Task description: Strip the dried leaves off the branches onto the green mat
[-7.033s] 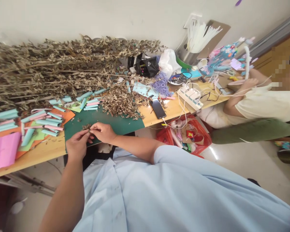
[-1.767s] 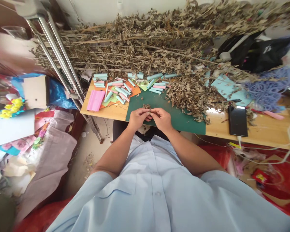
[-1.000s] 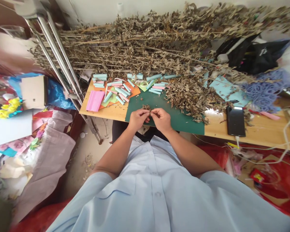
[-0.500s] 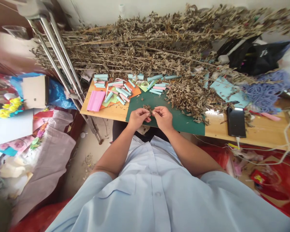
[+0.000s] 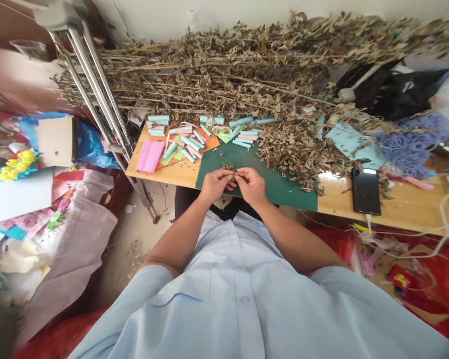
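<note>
My left hand (image 5: 215, 183) and my right hand (image 5: 251, 184) meet at the fingertips over the front edge of a green mat (image 5: 292, 192). Both pinch at a small clump of dried leaves (image 5: 228, 166), which shows just beyond the fingers. Right of the hands, a heap of loose dried leaves (image 5: 290, 152) covers part of the mat. Blue and pink paper rolls (image 5: 190, 144) lie to the left, near a folded pink paper (image 5: 150, 156).
Long dried stalks (image 5: 209, 75) stretch across the back. A black phone (image 5: 365, 192) with a cable lies at the right, below blue cord (image 5: 411, 144). Crutches (image 5: 97, 94) lean at the table's left end. Papers and cloth (image 5: 67, 239) fill the far left.
The fingertips of my two hands have come closer together over the clump. The view has shifted very slightly; the other things lie as before.
</note>
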A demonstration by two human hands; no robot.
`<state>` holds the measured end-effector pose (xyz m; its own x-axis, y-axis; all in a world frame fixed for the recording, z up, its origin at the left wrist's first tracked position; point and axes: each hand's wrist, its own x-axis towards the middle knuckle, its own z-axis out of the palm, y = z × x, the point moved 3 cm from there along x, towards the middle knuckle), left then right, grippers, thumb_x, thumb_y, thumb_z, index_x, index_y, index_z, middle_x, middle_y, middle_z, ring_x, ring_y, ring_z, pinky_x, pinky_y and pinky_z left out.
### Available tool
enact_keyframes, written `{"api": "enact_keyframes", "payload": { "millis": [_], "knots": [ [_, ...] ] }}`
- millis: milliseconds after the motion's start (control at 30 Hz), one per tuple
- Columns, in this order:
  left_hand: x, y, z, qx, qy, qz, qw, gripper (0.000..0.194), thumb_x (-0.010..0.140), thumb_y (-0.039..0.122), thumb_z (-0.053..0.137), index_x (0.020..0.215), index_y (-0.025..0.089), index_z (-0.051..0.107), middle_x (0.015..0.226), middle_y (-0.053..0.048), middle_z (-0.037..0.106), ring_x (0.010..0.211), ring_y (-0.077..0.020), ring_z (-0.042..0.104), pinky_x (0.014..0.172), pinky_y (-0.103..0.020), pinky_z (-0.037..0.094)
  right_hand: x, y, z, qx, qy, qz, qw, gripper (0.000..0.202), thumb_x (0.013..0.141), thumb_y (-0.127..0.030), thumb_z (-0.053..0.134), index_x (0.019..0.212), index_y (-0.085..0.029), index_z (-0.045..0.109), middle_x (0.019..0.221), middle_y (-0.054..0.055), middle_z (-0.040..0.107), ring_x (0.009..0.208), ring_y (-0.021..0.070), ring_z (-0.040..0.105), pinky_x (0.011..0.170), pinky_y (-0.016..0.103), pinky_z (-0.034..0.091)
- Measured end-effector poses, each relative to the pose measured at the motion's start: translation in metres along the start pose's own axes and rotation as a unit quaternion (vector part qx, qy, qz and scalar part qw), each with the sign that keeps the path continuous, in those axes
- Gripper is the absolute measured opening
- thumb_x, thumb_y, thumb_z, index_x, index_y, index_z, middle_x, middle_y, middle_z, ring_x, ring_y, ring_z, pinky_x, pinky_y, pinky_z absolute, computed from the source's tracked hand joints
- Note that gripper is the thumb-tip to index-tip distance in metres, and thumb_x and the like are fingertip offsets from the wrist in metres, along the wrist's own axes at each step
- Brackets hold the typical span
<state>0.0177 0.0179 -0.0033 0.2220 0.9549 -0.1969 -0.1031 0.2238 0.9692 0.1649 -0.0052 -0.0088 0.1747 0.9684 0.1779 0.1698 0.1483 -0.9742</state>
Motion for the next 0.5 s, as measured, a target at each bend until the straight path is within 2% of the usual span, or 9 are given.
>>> {"api": "enact_keyframes", "payload": {
  "millis": [233, 400, 500],
  "knots": [
    [0.0, 0.003, 0.0005, -0.002, 0.005, -0.009, 1.0, 0.026, 0.082, 0.033, 0.074, 0.094, 0.01, 0.069, 0.071, -0.005, 0.072, 0.065, -0.0179, 0.073, 0.056, -0.027, 0.061, -0.0011, 0.0, 0.0004, 0.006, -0.011, 0.002, 1.0, 0.023, 0.088, -0.039, 0.067, 0.103, -0.023, 0.066, 0.097, 0.005, 0.075, 0.087, 0.0193, 0.072, 0.084, 0.037, 0.06],
    [0.0006, 0.0031, 0.0006, 0.013, 0.008, -0.009, 1.0, 0.022, 0.084, 0.032, 0.071, 0.089, 0.011, 0.067, 0.069, -0.004, 0.071, 0.059, -0.0159, 0.071, 0.055, -0.026, 0.06, -0.0009, 0.0016, 0.0011, 0.001, -0.01, -0.005, 1.0, 0.021, 0.086, -0.035, 0.069, 0.103, -0.022, 0.067, 0.093, 0.004, 0.074, 0.082, 0.0183, 0.071, 0.081, 0.036, 0.059],
    [-0.0004, 0.0029, 0.0007, 0.02, -0.002, -0.007, 1.0, 0.022, 0.084, 0.031, 0.072, 0.093, 0.011, 0.068, 0.071, -0.004, 0.071, 0.06, -0.0151, 0.07, 0.057, -0.026, 0.06, 0.0, 0.0021, 0.0006, -0.007, -0.01, -0.003, 1.0, 0.018, 0.087, -0.033, 0.067, 0.101, -0.022, 0.067, 0.092, 0.004, 0.074, 0.082, 0.0179, 0.071, 0.08, 0.035, 0.059]
  ]
}}
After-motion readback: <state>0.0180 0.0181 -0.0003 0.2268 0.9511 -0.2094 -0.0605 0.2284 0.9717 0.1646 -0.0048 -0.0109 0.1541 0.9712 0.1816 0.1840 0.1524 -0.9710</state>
